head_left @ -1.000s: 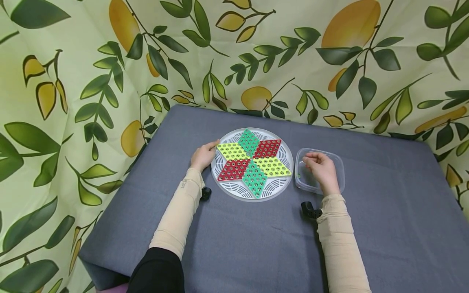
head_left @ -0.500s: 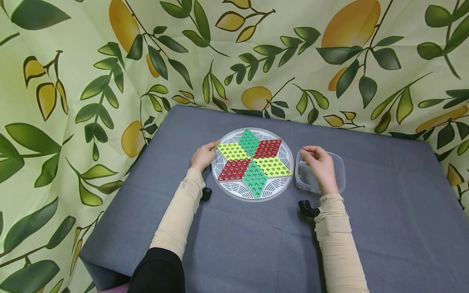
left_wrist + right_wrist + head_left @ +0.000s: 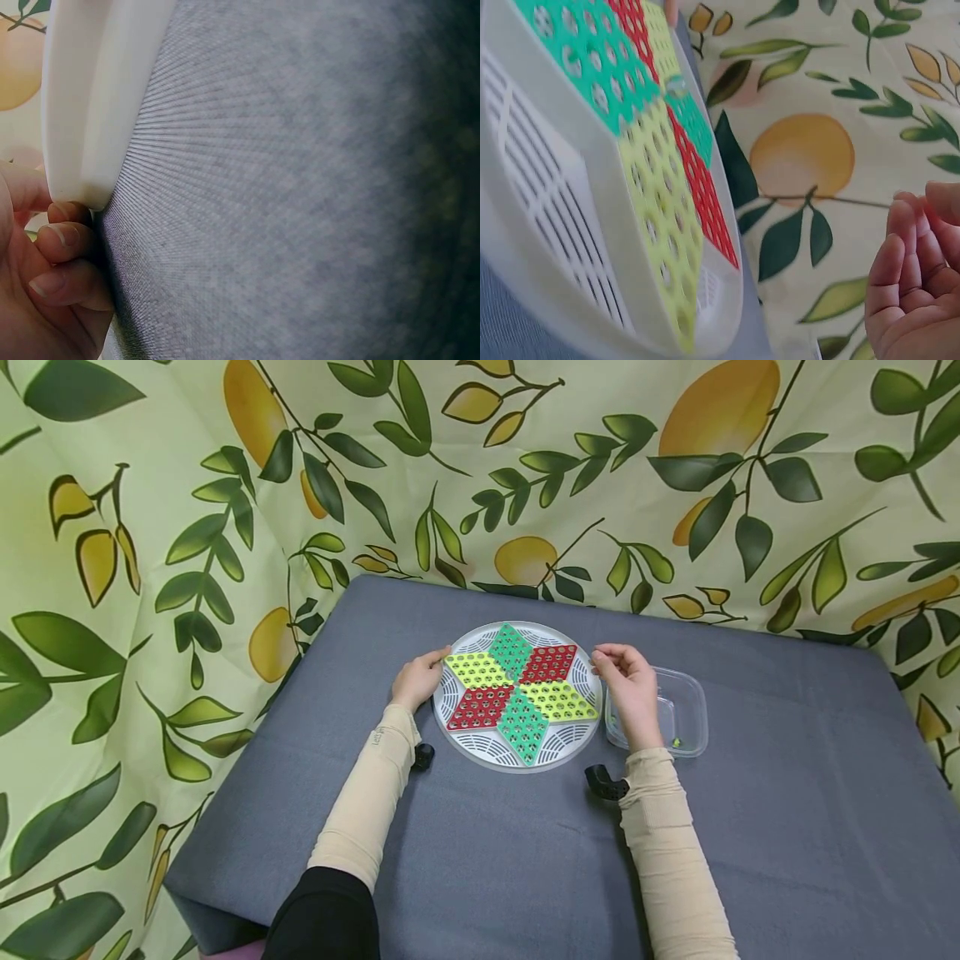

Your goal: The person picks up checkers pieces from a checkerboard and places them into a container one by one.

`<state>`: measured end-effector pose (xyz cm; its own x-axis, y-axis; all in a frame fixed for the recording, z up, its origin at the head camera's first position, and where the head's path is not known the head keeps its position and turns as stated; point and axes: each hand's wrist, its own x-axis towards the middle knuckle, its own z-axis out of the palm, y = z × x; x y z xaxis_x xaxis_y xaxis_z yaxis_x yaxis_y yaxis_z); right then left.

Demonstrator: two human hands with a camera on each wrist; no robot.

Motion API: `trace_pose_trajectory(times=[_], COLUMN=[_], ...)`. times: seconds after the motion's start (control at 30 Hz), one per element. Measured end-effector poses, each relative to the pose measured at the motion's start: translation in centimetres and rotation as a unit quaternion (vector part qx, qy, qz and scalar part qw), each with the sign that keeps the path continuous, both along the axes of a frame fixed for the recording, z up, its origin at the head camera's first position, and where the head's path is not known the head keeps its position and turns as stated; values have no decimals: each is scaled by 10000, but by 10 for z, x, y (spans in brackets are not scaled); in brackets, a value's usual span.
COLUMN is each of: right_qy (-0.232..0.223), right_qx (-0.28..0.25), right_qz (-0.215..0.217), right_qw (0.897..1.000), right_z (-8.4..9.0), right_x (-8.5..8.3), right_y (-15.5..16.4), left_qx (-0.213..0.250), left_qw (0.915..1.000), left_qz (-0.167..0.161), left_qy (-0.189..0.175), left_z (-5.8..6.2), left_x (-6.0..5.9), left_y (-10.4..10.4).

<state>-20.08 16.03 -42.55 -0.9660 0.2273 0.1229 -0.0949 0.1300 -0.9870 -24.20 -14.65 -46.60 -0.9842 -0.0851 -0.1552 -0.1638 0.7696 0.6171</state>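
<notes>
- Chinese checkers board (image 3: 517,695), round and white with a six-pointed star of green, red and yellow perforated diamonds, lies flat near the middle of the grey table (image 3: 787,827), a little toward its far edge.
- Left hand (image 3: 417,679) sits at the board's left rim; in the left wrist view its curled fingers (image 3: 64,240) tuck under the white edge, so it has the rim in a light grip.
- Right hand (image 3: 632,685) hovers at the board's right rim, above the gap between the board and the clear plastic container (image 3: 686,714). Its fingers are bent inward and bunched toward the thumb; whether anything tiny sits between the fingertips, I cannot tell from any view.
- From the right wrist view the fingers (image 3: 904,277) curl loosely with the palm showing, and nothing is visible in the palm.
- The clear container stands just beside the board on its right, touching or nearly touching it; a small yellowish-green speck (image 3: 676,742) lies near its near right corner.
- Both forearms wear beige sleeves (image 3: 667,852), with a small black camera mount (image 3: 604,782) at the right wrist.
- A cloth printed with lemons and leaves (image 3: 187,510) hangs behind and beside the table.
</notes>
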Motion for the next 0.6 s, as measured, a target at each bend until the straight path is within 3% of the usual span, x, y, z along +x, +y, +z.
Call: trace_pose_trajectory(times=[0.27, 0.6], right_qy=[-285, -570], right_qx=[191, -42], right_qz=[459, 977], right_qw=[9984, 9936], right_z=[-5, -17], right_x=[-5, -19], right_y=[-23, -56], left_qx=[-34, 51], left_qw=[10000, 10000], left_qz=[-53, -51], left_qy=[-31, -64], left_z=[-1, 3], left_x=[0, 2], left_y=[1, 0])
